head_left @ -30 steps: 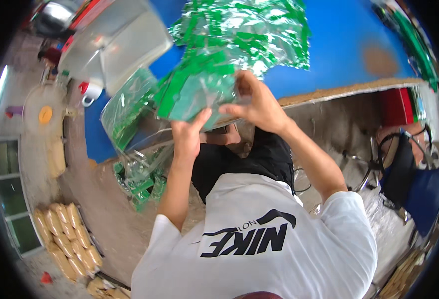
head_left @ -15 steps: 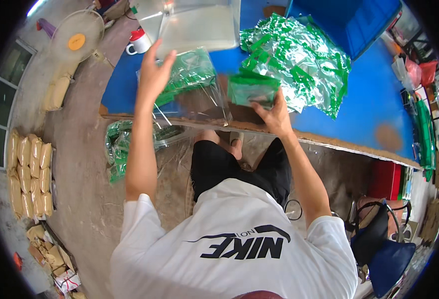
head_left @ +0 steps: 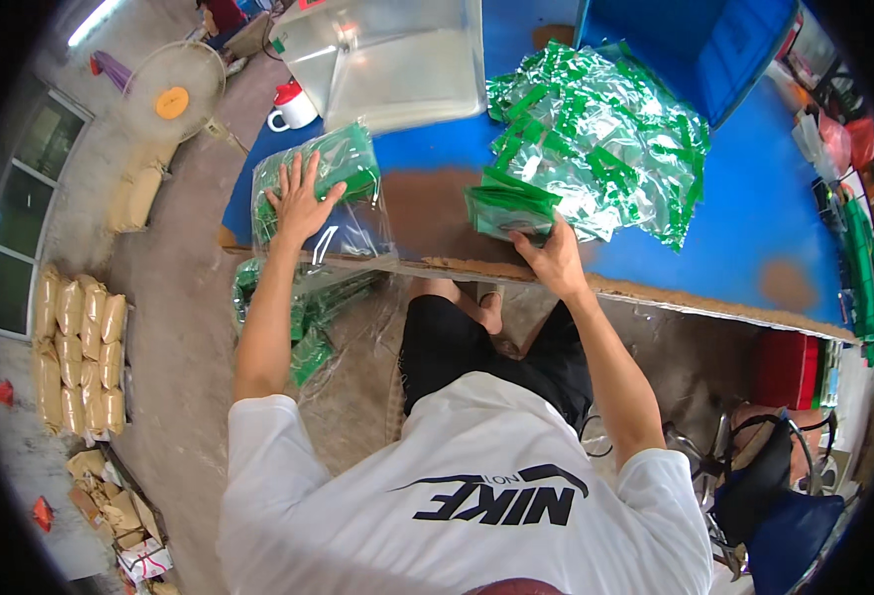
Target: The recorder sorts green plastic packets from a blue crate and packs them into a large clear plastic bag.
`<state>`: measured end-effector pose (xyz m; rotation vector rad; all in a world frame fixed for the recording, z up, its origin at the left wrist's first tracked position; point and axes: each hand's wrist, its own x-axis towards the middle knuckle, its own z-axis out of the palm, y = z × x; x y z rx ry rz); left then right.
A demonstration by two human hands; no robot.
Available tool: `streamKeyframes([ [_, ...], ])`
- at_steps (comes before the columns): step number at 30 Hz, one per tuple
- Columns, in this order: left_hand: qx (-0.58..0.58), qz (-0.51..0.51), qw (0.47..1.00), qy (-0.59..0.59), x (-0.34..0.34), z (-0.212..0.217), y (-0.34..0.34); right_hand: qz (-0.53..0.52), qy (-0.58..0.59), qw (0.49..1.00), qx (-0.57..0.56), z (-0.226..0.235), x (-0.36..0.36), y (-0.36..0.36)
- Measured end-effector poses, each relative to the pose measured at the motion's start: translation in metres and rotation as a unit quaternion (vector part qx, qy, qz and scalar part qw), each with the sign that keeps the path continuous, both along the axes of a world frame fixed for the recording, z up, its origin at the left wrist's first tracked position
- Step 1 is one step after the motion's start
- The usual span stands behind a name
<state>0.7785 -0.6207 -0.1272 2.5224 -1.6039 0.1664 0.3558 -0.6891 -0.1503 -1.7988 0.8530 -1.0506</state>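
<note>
A flat stack of clear plastic bags with green printed bands lies at the near left edge of the blue-topped table. The left hand presses on it, fingers spread open. The right hand pinches a small bundle of green-and-clear bags, beside a loose heap of the same bags. A clear plastic tub stands behind.

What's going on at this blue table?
A person in a white shirt sits at a blue table. The left hand lies flat, fingers spread, on a clear bag of green packets at the table's near edge. The right hand holds a small stack of green packets beside a big loose pile. A clear plastic bin sits behind.
</note>
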Motion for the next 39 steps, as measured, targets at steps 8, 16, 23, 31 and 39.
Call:
streamKeyframes([
  [8, -0.29, -0.252, 0.792, 0.475, -0.174, 0.004, 0.019, 0.026, -0.005, 0.999, 0.042, 0.014, 0.006, -0.002],
  [16, -0.174, -0.287, 0.695, 0.636, -0.226, -0.025, -0.017, 0.039, 0.045, 0.998, -0.024, -0.007, 0.005, -0.005],
  [23, -0.194, -0.136, 0.689, 0.685, -0.247, -0.03, 0.056, 0.186, -0.06, 0.98, 0.032, 0.028, -0.007, 0.021],
  [31, -0.129, 0.062, 0.441, 0.886, -0.242, -0.04, 0.088, -0.198, 0.324, 0.88, -0.284, 0.013, -0.033, -0.008],
  [39, -0.046, 0.048, 0.456, 0.888, -0.253, -0.044, 0.077, 0.166, 0.204, 0.965, 0.003, 0.028, -0.029, 0.013],
])
